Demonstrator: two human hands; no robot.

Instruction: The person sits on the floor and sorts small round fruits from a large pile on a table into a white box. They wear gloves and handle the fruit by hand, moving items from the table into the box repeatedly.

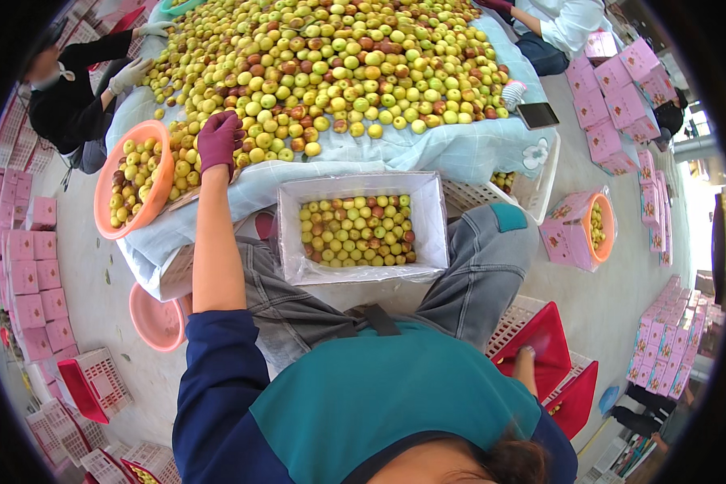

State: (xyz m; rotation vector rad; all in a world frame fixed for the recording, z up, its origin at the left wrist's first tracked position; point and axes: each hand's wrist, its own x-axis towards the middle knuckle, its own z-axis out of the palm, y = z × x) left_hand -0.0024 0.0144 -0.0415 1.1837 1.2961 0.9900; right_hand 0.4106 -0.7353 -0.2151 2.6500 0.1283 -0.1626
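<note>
My left hand (220,140), in a maroon glove, is over the near left edge of a large heap of yellow-green and reddish-brown jujubes (333,66). Its fingers are curled, and whether fruit is inside them cannot be seen. Left of it, an orange plastic basin (168,172) of jujubes leans at the table's corner. Between my knees stands an open carton (363,277) lined with clear plastic, its bottom covered by jujubes (357,233). My right hand (525,351) reaches down at my right side by a red-lined plastic crate (547,345); its fingers are not distinguishable.
A light-blue cloth (363,151) covers the table, with a phone (537,115) at its right corner. People sit at left (75,103) and upper right (556,30). A pink carton (565,230) holds another basin (605,230). An orange tub (157,317) sits on the floor.
</note>
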